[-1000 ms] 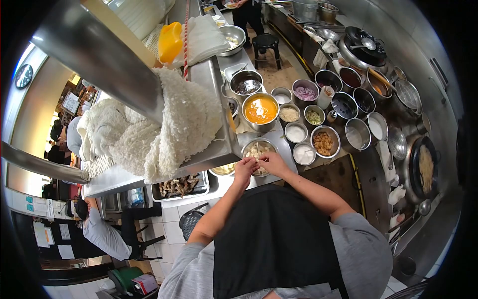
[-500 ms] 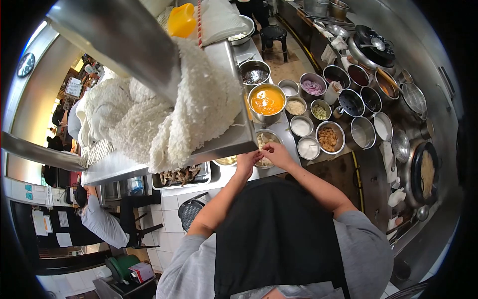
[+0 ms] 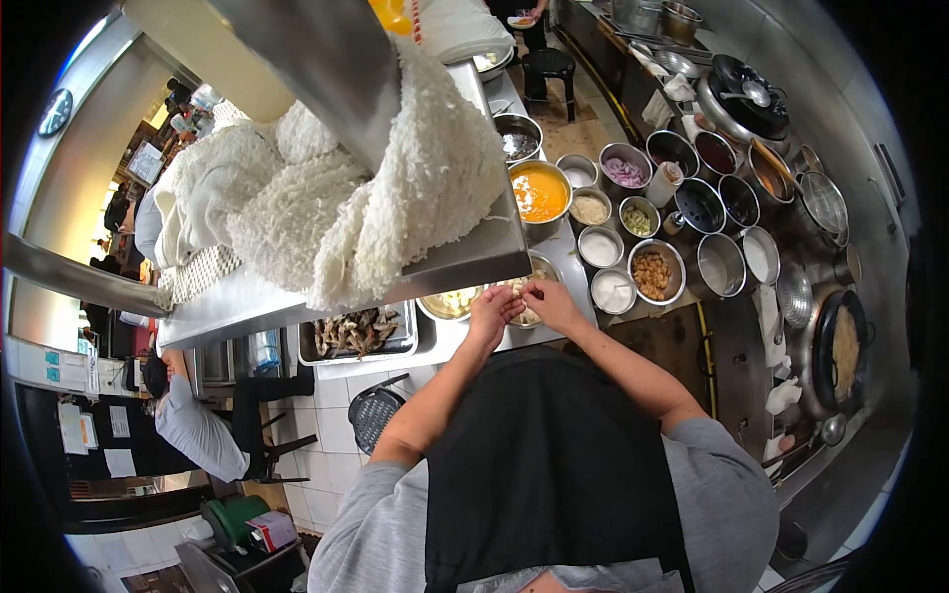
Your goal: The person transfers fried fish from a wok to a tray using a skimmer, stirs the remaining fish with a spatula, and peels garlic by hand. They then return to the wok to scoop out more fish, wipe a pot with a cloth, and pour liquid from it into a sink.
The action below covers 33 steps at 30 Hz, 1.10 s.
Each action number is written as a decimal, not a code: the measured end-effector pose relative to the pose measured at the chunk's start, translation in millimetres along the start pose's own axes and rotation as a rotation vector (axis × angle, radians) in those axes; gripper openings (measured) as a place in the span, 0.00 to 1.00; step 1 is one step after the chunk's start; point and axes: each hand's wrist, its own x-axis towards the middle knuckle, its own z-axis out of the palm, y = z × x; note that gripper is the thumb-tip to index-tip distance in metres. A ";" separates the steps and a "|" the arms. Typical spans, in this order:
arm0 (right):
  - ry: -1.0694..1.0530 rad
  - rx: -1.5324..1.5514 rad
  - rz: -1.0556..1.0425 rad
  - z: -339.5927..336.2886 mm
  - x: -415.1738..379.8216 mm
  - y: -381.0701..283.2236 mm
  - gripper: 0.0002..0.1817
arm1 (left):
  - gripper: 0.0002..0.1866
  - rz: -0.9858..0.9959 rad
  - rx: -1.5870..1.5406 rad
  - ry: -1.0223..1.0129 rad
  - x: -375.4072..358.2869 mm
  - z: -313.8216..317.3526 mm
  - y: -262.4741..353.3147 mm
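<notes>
"What do you hold?"
"My left hand [image 3: 496, 310] and right hand [image 3: 556, 306] nearly meet at centre, fingertips pinched; whether something is gripped, I cannot tell."
"And the metal bowl [image 3: 547, 268]?"
"Beneath them, partly hidden by them and the steel shelf [image 3: 501, 258]."

Both hands [image 3: 492, 316] over metal bowl [image 3: 556, 272]

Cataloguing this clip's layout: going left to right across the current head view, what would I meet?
Round dark-faced wall clock, rectangular metal tray of brown pieces, bare left hand, right hand, round steel bowl of golden-brown chunks, perforated metal skimmer, black wok.
</notes>
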 end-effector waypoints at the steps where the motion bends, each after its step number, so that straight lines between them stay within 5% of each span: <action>1: -0.010 0.041 0.021 -0.1 -1.1 -3.2 0.09 | 0.04 0.000 0.000 0.000 0.1 0.0 -0.1; 18: 0.064 -0.096 0.008 -4.1 -4.0 -8.5 0.10 | 0.06 -0.071 0.160 -0.021 -0.5 -1.0 -10.8; 29: -0.001 0.293 0.215 3.2 0.4 13.9 0.08 | 0.12 -0.088 0.111 -0.101 0.7 -1.7 -8.1; 33: 0.052 0.149 0.152 2.0 0.0 7.8 0.08 | 0.12 -0.060 0.180 -0.110 -2.7 7.9 -1.3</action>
